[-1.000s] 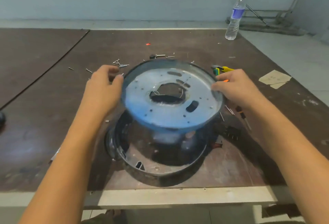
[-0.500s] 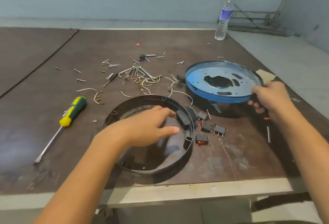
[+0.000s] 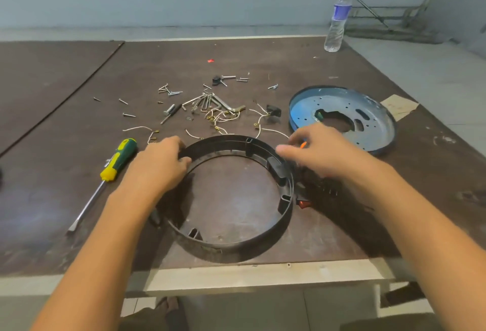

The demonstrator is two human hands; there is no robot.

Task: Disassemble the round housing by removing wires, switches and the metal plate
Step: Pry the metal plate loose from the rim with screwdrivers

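Broadly, the brown table point(image 3: 263, 62) filled the view. The black housing point(image 3: 263, 248), a bare open ring with the tabletop showing through it, lay flat near the front edge. The blue plate point(image 3: 373, 125) lay out of it, flat on the table to the ring's far right and near its rim; the right hand hid whether the two touched.

The left hand point(image 3: 163, 162) grasped the housing at its far-left rim. Its fingers point(image 3: 184, 161) curled over the top of the wall into the ring, with the palm outside. The right hand point(image 3: 318, 152) hung over the far-right rim, blurred, its fingers loosely forward and a little apart. An orange bit point(image 3: 303, 144) showed between thumb and forefinger, and whether the hand held it or touched the rim could not be told.

A screwdriver point(image 3: 115, 162) with a green and yellow handle lay left of the housing, blade toward the front edge. A bottle point(image 3: 338, 18) stood upright at the far right corner. Behind the ring lay a bunch of hex keys point(image 3: 210, 103), loose white wires point(image 3: 136, 128) with brass ends, and scattered screws point(image 3: 171, 92). A red switch point(image 3: 302, 203) lay just outside the ring's right wall, beside the right forearm.
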